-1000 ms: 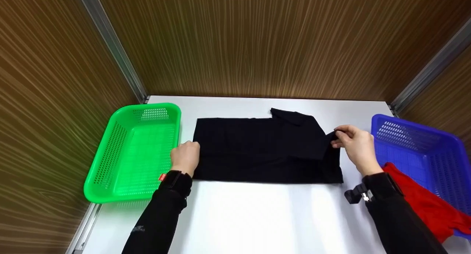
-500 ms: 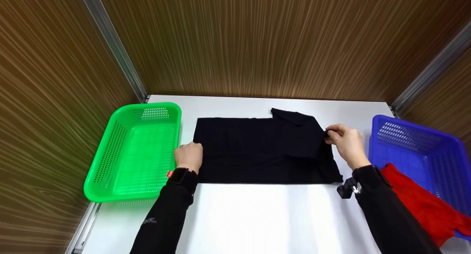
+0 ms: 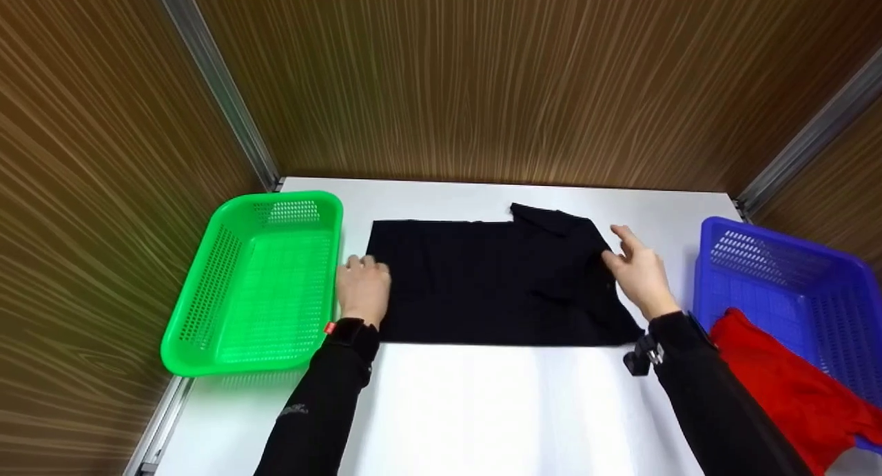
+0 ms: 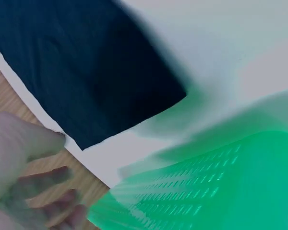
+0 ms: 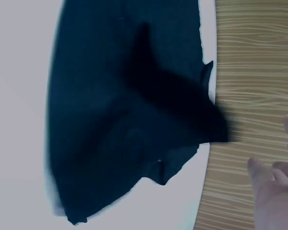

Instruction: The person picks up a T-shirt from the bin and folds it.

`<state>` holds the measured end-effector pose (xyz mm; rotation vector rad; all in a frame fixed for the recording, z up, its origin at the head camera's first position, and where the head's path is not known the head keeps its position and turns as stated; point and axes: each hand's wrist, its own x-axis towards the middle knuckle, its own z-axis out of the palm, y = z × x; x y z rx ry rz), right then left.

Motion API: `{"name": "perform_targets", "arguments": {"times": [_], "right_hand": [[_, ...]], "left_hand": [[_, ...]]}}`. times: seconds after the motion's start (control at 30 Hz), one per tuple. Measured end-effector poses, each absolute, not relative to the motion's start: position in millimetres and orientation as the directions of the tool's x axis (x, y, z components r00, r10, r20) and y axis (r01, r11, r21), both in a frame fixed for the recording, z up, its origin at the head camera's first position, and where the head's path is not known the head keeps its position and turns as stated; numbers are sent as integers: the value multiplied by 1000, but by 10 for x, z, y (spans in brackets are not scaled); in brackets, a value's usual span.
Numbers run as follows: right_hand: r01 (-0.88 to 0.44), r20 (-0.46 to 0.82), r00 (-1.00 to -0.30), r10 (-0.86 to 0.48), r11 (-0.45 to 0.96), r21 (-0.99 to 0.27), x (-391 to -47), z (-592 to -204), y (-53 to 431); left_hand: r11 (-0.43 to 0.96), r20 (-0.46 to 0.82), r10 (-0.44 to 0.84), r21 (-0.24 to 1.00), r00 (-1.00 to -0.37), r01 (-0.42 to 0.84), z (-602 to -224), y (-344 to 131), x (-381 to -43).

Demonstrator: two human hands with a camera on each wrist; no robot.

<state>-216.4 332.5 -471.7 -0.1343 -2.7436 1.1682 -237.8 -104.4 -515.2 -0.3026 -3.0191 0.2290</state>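
A black shirt (image 3: 468,283) lies folded lengthwise on the white table, with a sleeve-like flap (image 3: 544,218) jutting from its far edge. Over its left end, my left hand (image 3: 363,290) hovers with relaxed, parted fingers. The left wrist view shows a gap between those fingers (image 4: 53,182) and the cloth (image 4: 86,72). At the shirt's right end, my right hand (image 3: 641,276) has thumb and forefinger spread, holding nothing. A blurred fold of cloth (image 5: 182,103) hangs free of that hand in the right wrist view.
On the left stands a green plastic basket (image 3: 335,255), close beside my left hand. A blue basket (image 3: 785,233) stands to the right, with red cloth (image 3: 778,379) draped over its near side. Wood-grain panels (image 3: 482,83) enclose the table's back and sides.
My right hand has moved a little left with the pinched shirt edge and let it go; that fold now lies lower. My left hand's curled fingers have loosened and it has shifted slightly right.
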Motion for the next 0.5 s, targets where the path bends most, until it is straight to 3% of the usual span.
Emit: {"name": "perform_targets", "arguments": {"times": [0.13,0.23,0.5], "right_hand": [[-30,169,-980,107,757,-653,-2075,-4893,3368],[-76,179,-983,40,798,-598,-1985,-5087,3405],[-295,117,-955,-272,848,-440,-1559,-5632,3451]], "left_hand": [[924,57,358,-163,-932,345,-5228,-945,-2314],[895,-4,439,-84,-898,438,-5325,-884,-2215],[883,-86,453,178,-887,434,-5491,-922,-1963]]}}
